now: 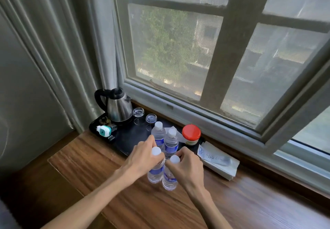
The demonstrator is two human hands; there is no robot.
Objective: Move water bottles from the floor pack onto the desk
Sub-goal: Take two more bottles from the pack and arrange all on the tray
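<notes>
From the head camera I saw my left hand (pixel 142 157) closed round the neck of one water bottle (pixel 155 170) and my right hand (pixel 185 168) closed round a second bottle (pixel 169 178), both bottles upright on the wooden desk (pixel 214 202); two more bottles (pixel 165 139) stood just behind on the black tray (pixel 123 139), near the kettle (pixel 118 108) and a red-lidded jar (pixel 191 134)

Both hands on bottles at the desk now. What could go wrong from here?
1. The left hand and right hand each grip a bottle near its cap; the held bottles could bump the two standing bottles just behind and topple them.
2. The glasses stand close behind those, so a falling bottle might hit them.
</notes>
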